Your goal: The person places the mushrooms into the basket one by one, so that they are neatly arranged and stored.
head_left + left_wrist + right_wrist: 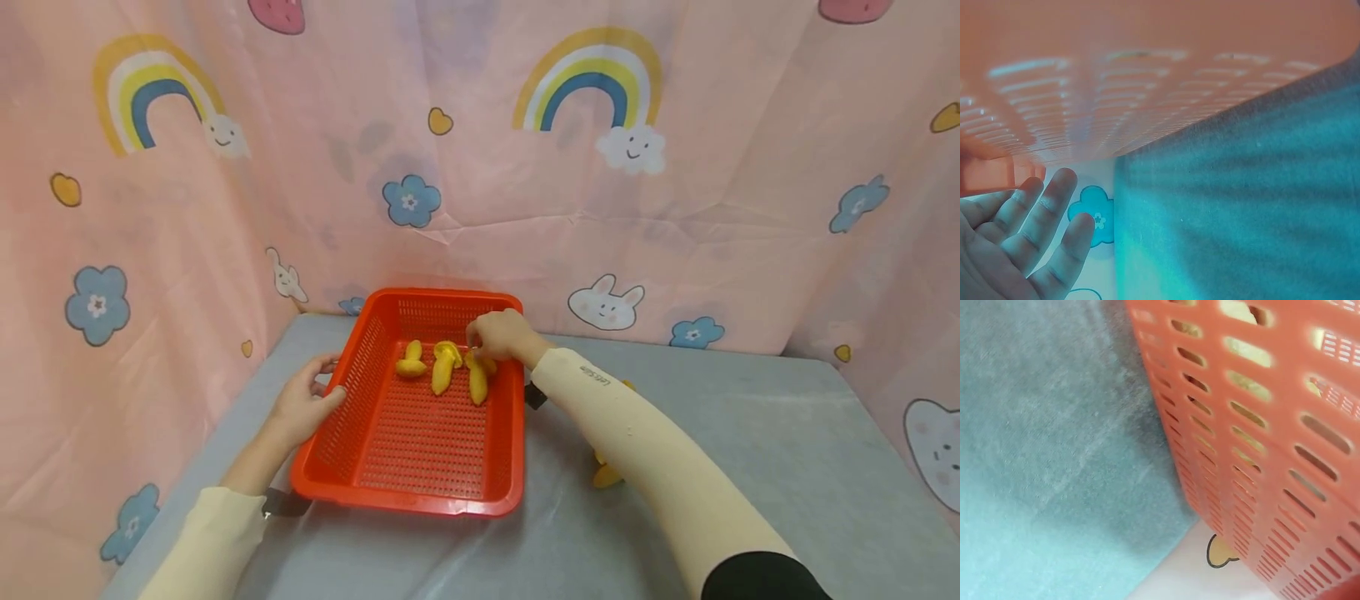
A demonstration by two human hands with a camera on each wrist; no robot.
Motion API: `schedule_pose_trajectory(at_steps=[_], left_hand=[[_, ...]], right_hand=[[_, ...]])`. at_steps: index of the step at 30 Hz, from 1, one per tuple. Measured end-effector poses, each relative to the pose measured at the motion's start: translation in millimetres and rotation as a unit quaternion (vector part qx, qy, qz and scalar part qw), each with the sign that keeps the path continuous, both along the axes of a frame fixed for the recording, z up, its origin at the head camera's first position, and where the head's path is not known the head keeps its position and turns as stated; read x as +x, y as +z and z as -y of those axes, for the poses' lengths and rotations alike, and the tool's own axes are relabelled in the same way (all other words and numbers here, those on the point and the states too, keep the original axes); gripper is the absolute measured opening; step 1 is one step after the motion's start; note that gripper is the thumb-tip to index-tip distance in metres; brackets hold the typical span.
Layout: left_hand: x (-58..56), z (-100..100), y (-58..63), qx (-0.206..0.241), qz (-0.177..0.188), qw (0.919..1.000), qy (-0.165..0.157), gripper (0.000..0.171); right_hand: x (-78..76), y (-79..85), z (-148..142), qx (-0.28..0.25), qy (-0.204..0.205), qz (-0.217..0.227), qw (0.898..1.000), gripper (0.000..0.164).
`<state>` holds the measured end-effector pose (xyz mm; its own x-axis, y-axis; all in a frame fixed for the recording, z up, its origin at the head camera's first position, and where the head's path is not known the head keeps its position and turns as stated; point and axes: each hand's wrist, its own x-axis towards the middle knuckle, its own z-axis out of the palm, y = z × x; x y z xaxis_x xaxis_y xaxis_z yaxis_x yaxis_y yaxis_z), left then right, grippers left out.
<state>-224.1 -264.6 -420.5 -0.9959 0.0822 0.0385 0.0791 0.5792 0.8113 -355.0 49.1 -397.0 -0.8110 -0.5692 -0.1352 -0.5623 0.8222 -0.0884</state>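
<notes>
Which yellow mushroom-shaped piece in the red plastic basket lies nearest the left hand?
The leftmost yellow piece, its stem pointing toward the basket's far wall; the middle piece and right piece lie farther off, stems pointing the opposite way.

Low at the left I can see the left hand (1025, 240), palm side showing, its fingers extended and slightly spread just beside the orange basket (1147, 31). Whether the fingertips touch it, I can't tell. The basket's wall, pierced with rows of slots, spreads across the top. To the right lies the teal-tinted tabletop (1247, 181), and past the fingers a blue flower (1088, 203) shows on a pale backdrop (1105, 265).
</notes>
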Motion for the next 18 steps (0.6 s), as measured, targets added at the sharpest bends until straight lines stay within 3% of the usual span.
schedule_pose_trajectory(at_steps=[6,12,18], left_hand=[[-0.3,-1,-1.2,0.002,-0.005,1.0000,0.001,0.056],[-1.2,-4,-2.9,-0.002,-0.006,1.0000,0.005,0.056],[1.5,-5,-0.6,0.000,0.001,1.0000,0.009,0.056]], right_hand=[[2.4,5.2,-7,-0.074,0.030,0.020,0.997,0.018],[11.3,16.8,-15,-0.180,0.054,0.050,0.981,0.023],[25.8,33.5,-24,-0.225,0.061,0.041,0.972,0.024]])
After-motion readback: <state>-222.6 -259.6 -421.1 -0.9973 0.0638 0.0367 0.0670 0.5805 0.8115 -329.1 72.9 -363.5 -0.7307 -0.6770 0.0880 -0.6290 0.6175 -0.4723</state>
